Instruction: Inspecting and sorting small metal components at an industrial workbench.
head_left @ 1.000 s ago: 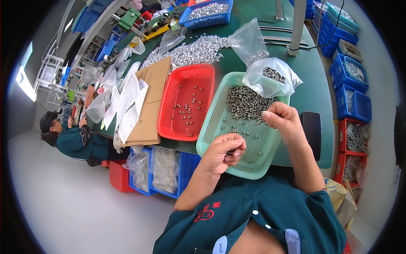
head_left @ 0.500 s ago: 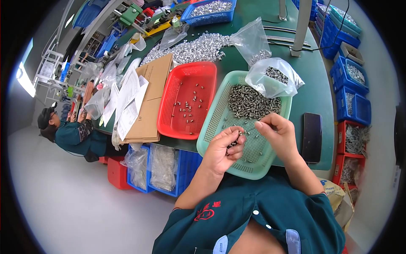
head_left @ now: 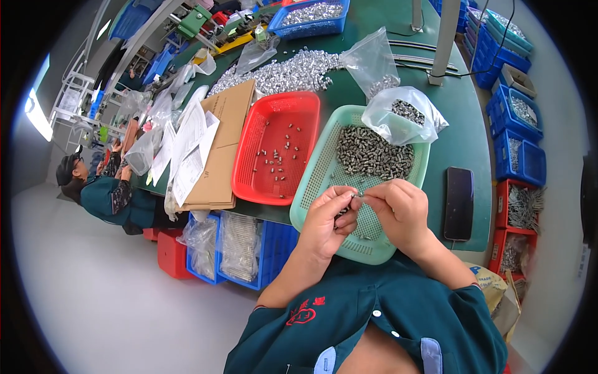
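Over the near part of a light-green basket (head_left: 303, 198), my two hands meet at the fingertips. My left hand (head_left: 325, 218) is closed around several small metal fittings (head_left: 341, 212), with one more pinched between thumb and forefinger. My right hand (head_left: 398, 212) is closed in a pinch at that same fitting; whatever its fingertips hold is too small to name. A heap of dark metal fittings (head_left: 374, 153) fills the far part of the basket. On the basket's far right rim rests a clear plastic bag (head_left: 405, 128) with similar fittings inside.
Left of the basket stands a red basket (head_left: 246, 181) with scattered fittings, then cardboard (head_left: 227, 143) and papers (head_left: 187, 153). Shiny silver parts (head_left: 286, 71) are piled behind. A phone (head_left: 458, 202) lies at right. A co-worker (head_left: 103, 193) works at far left. Blue bins (head_left: 507, 112) line the right side.
My right hand has moved left and its fingertips now touch those of my left hand, which has stayed nearly in place. The co-worker's arms have shifted.
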`<action>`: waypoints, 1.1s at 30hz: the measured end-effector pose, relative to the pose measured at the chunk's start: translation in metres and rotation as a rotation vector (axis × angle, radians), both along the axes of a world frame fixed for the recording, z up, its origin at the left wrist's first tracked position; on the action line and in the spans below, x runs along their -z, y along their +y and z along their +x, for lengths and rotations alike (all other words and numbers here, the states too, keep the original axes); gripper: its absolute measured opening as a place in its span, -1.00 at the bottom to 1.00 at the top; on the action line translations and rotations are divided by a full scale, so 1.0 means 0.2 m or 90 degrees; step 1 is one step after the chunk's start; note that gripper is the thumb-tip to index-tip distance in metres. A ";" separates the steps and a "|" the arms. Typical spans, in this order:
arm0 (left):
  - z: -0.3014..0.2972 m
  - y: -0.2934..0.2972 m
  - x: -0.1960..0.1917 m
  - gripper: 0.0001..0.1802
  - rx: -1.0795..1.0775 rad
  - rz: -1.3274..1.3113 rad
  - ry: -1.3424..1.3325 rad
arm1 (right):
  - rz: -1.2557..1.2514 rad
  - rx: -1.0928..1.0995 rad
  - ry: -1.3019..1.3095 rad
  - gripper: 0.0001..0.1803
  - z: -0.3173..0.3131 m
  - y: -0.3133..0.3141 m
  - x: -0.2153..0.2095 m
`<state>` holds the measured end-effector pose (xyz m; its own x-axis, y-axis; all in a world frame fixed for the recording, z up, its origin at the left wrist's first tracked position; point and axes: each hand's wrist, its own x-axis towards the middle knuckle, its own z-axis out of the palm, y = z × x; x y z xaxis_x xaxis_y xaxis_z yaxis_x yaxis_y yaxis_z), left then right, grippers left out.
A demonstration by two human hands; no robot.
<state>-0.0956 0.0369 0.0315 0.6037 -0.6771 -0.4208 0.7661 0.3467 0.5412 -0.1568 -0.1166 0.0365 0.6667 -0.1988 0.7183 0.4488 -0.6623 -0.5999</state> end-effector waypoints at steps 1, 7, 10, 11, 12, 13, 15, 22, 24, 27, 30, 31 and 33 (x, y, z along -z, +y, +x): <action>0.00 0.00 0.00 -0.92 0.008 -0.003 -0.006 | 0.128 -0.005 0.107 -0.89 -0.01 0.00 0.00; -0.02 0.00 -0.01 -0.93 0.021 0.022 -0.065 | 0.277 -0.046 0.262 -0.84 -0.01 -0.05 0.01; -0.03 -0.01 -0.02 -0.94 -0.002 0.058 -0.098 | 0.076 -0.008 0.093 -0.81 -0.01 -0.04 0.00; -0.04 -0.01 -0.02 -0.94 -0.003 0.068 -0.115 | 0.156 -0.025 0.180 -0.81 -0.02 -0.05 -0.02; -0.04 -0.01 -0.03 -0.94 -0.002 0.069 -0.116 | 0.237 -0.042 0.267 -0.81 -0.02 -0.05 -0.03; -0.04 -0.01 -0.03 -0.94 -0.004 0.071 -0.118 | 0.237 -0.042 0.267 -0.81 -0.02 -0.05 -0.03; -0.04 -0.02 -0.03 -0.95 -0.008 0.073 -0.121 | 0.278 -0.059 0.315 -0.84 -0.01 -0.06 -0.01; 0.00 -0.01 -0.01 -0.91 0.063 0.037 -0.034 | 0.116 -0.072 0.095 -0.90 0.02 -0.06 0.03; -0.01 -0.01 0.00 -0.87 0.092 0.053 -0.037 | 0.324 -0.108 0.235 -0.91 0.00 -0.05 0.04; -0.02 -0.02 0.00 -0.87 0.116 0.051 -0.033 | 0.303 -0.090 0.245 -0.92 -0.01 -0.05 0.04; -0.02 -0.02 -0.01 -0.87 0.115 0.005 0.012 | 0.287 -0.067 0.257 -0.90 -0.01 -0.04 0.05; -0.02 -0.02 -0.01 -0.87 0.114 0.005 0.013 | 0.316 -0.064 0.277 -0.89 -0.01 -0.04 0.06; -0.01 -0.03 0.01 -0.87 0.090 0.011 0.021 | 0.347 -0.053 0.287 -0.89 0.00 -0.04 0.07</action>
